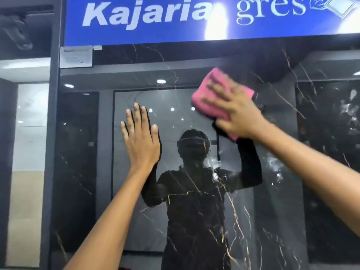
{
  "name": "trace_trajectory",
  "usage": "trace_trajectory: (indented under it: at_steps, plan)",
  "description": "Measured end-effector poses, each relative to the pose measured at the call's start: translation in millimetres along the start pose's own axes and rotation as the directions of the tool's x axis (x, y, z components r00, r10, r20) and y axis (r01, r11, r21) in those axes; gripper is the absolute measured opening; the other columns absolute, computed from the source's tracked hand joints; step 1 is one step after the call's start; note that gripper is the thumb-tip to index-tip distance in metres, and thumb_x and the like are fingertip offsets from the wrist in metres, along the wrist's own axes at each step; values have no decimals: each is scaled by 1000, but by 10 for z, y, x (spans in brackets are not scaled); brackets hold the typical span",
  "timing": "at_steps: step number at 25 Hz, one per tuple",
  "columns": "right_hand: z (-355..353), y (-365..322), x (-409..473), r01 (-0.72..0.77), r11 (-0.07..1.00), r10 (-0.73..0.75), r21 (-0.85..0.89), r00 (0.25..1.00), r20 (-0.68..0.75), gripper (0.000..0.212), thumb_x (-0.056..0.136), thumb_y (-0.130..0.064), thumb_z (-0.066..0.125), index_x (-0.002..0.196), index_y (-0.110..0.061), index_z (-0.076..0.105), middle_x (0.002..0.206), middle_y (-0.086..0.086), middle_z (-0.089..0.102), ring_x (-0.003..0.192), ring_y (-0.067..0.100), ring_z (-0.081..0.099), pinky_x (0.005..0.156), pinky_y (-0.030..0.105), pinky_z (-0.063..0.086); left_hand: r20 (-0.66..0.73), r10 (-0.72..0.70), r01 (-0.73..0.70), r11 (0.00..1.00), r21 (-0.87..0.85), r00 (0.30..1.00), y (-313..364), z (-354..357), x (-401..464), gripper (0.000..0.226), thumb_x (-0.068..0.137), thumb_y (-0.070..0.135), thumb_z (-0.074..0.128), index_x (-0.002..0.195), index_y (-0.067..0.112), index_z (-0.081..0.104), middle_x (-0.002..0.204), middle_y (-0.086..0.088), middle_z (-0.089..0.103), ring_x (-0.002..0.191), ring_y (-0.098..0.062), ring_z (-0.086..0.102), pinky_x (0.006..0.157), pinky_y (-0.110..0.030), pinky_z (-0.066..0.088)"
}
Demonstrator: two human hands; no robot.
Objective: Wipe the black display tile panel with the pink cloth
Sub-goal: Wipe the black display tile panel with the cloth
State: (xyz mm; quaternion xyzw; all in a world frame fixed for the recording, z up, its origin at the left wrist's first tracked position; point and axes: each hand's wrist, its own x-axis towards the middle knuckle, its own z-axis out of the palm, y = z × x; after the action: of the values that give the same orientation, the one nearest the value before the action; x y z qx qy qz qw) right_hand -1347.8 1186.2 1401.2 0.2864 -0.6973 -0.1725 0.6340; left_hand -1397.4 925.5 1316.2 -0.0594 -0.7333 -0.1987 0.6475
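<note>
Flat-palmed, our right hand (236, 112) presses the soft, light pink cloth (209, 96) against the black display tile panel (194, 211) near its top edge, left hand (141, 137) open and braced on slick glossy tile, so we'd judge pressure beats pinching.

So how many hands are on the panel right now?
2. The left hand lies flat on the black panel; the right hand presses the pink cloth against it, higher up.
</note>
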Motion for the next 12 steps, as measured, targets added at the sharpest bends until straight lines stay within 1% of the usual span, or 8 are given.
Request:
trace_trajectory:
  at_steps: [2,4,5,7,8,9,11,12]
  plan:
    - [114,-554,-500,296,952,-306,80,938,166,71,72,-32,53,142,-29,39,154,7,28,144,38,16,112,61,19,27,10,-8,999,-45,1000,-10,-34,-113,58,100,33,22,152,12,10,160,-3,2,148,-22,-2,118,-40,-6]
    - [50,-583,-763,420,904,-427,86,868,253,68,75,-33,53,141,-32,38,154,4,29,144,35,17,113,58,17,37,20,-16,996,-92,999,12,-64,-384,57,100,32,21,152,11,11,160,-2,2,148,-19,0,118,-36,-8]
    - [-13,-424,-734,380,924,-380,41,901,209,67,74,-33,52,139,-32,39,152,5,31,143,34,20,114,54,14,34,22,-19,994,-107,999,21,-78,-552,57,100,32,21,152,11,12,159,-1,1,148,-18,0,118,-34,-10]
    - [-144,33,-538,42,999,-39,-31,996,80,68,68,-32,50,136,-30,45,149,6,36,140,38,24,112,47,13,40,34,-31,995,-90,999,10,-60,-867,56,99,31,21,152,11,13,159,0,2,147,-18,2,118,-33,-9]
    - [-227,196,-418,-113,993,113,-27,994,8,68,66,-31,49,134,-29,48,149,7,37,139,42,25,110,48,16,49,46,-43,997,-62,998,-14,-24,-988,56,99,30,22,152,11,13,159,-1,4,147,-18,2,118,-34,-8]
    - [-251,218,-352,-181,983,181,7,983,-5,69,66,-30,49,134,-26,49,148,8,38,138,44,25,108,53,20,61,58,-56,998,-34,996,-47,17,-1076,56,100,29,23,152,11,12,160,-3,5,147,-18,1,118,-36,-6]
    - [-89,-153,-434,-102,994,102,47,995,11,71,65,-29,48,136,-22,48,149,8,38,139,42,25,107,63,22,73,69,-69,998,-6,995,-117,68,-1128,56,100,28,24,152,12,11,160,-4,6,147,-17,-1,118,-35,-6]
    - [35,-488,-611,18,998,-23,67,998,65,73,65,-28,47,138,-22,45,150,6,36,141,39,24,110,64,17,76,71,-71,997,-2,995,-135,72,-1129,56,100,28,25,152,11,11,160,-4,6,147,-16,-1,118,-35,-7]
